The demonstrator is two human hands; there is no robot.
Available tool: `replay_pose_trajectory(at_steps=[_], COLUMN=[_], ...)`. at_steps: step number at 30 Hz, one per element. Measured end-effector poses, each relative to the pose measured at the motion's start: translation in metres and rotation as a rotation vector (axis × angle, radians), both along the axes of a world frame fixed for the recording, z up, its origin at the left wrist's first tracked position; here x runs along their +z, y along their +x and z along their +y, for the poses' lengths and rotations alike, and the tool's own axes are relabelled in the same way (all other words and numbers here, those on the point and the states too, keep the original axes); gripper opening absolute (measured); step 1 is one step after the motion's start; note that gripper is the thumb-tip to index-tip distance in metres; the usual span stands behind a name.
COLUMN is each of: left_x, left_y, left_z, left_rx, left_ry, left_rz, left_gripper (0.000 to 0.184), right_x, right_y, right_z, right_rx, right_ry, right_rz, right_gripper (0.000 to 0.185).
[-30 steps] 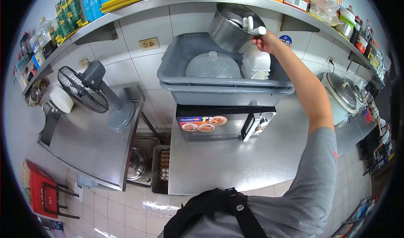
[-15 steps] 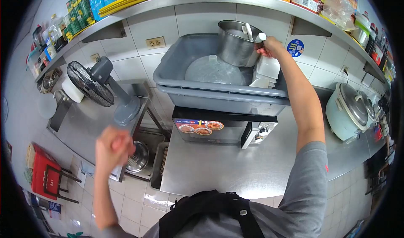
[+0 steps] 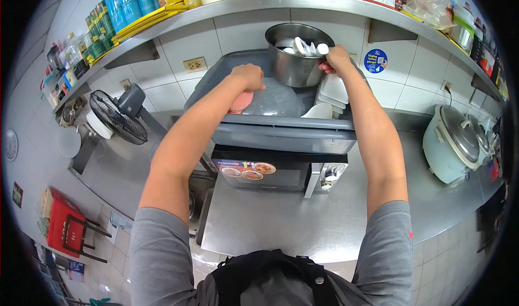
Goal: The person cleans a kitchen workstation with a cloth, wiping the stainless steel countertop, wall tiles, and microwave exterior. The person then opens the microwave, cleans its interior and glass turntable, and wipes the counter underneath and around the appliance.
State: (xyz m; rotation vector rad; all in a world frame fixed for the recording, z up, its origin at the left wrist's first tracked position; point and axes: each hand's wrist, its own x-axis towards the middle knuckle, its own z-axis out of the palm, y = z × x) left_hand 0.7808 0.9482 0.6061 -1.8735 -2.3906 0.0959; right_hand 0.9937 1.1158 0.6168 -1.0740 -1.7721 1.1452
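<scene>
the right hand (image 3: 336, 61) is closed at the 3 o'clock side of a metal pot (image 3: 299, 68), its fingers curled in by the rim. the pot stands nearly upright toward 1 o'clock of a grey tub (image 3: 303, 123), with white utensils (image 3: 307, 47) poking from its mouth; whether it rests on anything below cannot be told. at the tub's 10 o'clock side, the left hand (image 3: 247, 79) reaches in over a translucent dome lid (image 3: 280, 101). its fingers are bent downward, but whether they grip the lid or only hover by it is not clear. white containers (image 3: 333, 94) are stacked beneath the right hand, at the pot's 5 o'clock. the tub sits on a microwave (image 3: 265, 179), on a metal table (image 3: 275, 219); a rice cooker (image 3: 451, 143) stands at 3 o'clock.

the step in hand looks like handling the pot one-handed while the other hand reaches for the lid. shifting the pot from here would call for a firm hold and a level carry, lest the utensils tip.
</scene>
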Motion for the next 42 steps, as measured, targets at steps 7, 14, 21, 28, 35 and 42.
replay_pose_trajectory(at_steps=[7,14,21,28,35,42], left_x=[0.02,0.02,0.004,-0.018,0.005,-0.039], left_y=[-0.061,-0.143,-0.139,-0.135,-0.102,0.01], left_z=[-0.021,-0.079,-0.08,-0.051,-0.09,-0.243], left_rx=[0.066,0.181,0.118,0.149,-0.082,-0.269], left_ry=[0.176,0.474,0.642,0.579,1.251,1.379], left_rz=[-0.138,-0.857,-1.023,-0.706,-0.417,-0.434], left_gripper=[0.034,0.026,0.025,0.03,0.03,0.009], right_x=[0.009,0.001,-0.013,-0.034,0.023,-0.078], right_y=[0.009,0.0,-0.033,-0.041,0.007,0.091], right_z=[-0.011,0.007,-0.015,-0.031,-0.084,-0.288], right_rx=[-0.074,-0.03,0.12,0.394,0.246,0.703], right_ry=[0.081,-0.014,-0.041,-0.253,0.319,0.111], right_rz=[0.047,0.147,-0.14,-0.433,-0.217,0.366], right_gripper=[0.031,0.031,0.033,0.038,0.043,0.036])
